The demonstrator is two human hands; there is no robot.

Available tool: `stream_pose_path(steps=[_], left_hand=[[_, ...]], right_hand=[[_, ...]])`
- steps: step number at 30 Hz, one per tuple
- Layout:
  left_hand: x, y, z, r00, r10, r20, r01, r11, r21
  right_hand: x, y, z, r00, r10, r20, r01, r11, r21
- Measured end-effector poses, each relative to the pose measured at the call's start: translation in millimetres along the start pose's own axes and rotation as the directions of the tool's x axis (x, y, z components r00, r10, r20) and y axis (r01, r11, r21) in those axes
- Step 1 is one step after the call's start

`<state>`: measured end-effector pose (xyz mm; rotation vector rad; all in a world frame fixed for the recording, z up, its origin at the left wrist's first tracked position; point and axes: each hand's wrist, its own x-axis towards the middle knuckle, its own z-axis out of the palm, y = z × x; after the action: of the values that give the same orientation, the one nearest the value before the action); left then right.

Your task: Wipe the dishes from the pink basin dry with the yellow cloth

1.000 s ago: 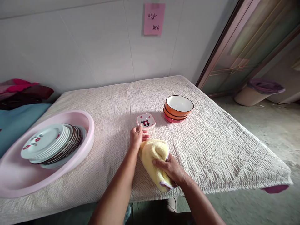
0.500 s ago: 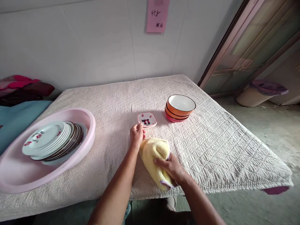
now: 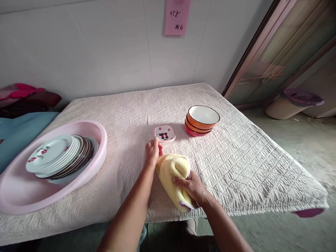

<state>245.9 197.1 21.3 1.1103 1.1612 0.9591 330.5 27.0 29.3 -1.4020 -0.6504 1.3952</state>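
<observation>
A small square dish [image 3: 168,131] with a pink rim, pink dots and a black-and-red cat picture lies on the quilted cover. My left hand [image 3: 152,151] is closed at its near left corner, thumb on the rim and the other fingers curled, partly hidden. Nearer to me, my right hand [image 3: 193,185] grips a bunched yellow towel [image 3: 172,171] with purple edging, thumb on top. The towel's far end comes close to my left wrist. Right of the dish stands a stack of orange bowls [image 3: 202,120] with white insides and dark rims, a red-pink one at the bottom.
On the left a pink basin [image 3: 101,150] holds a leaning stack of plates [image 3: 49,154]. The quilted cover [image 3: 249,168] ends at the near edge. A pink note [image 3: 176,17] hangs on the wall, and a bin [image 3: 286,105] stands on the floor at right.
Almost nothing differs. The view has shifted very slightly; both hands, the dish and the towel keep their places.
</observation>
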Motion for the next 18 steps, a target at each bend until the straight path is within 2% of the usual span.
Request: stream_pose_path(steps=[3,8,15,18], left_hand=[[-1,-1,-3,1.0,-0.027,0.002,0.027,0.999,-0.04],[-9,-1,-12,0.998,0.014,0.056,-0.013,1.0,-0.012],[-12,5,-33,1.0,-0.022,-0.011,0.021,0.999,-0.046],[-9,6,-36,0.999,-0.049,0.002,0.049,0.995,-0.086]], right_hand=[[0,-3,1,1.0,-0.004,-0.004,0.004,1.0,-0.01],[2,-2,6,1.0,-0.009,-0.016,0.009,1.0,-0.01],[8,-2,28,1.0,-0.014,0.009,0.014,1.0,0.003],[10,-1,34,1.0,-0.01,0.007,0.01,1.0,0.011]])
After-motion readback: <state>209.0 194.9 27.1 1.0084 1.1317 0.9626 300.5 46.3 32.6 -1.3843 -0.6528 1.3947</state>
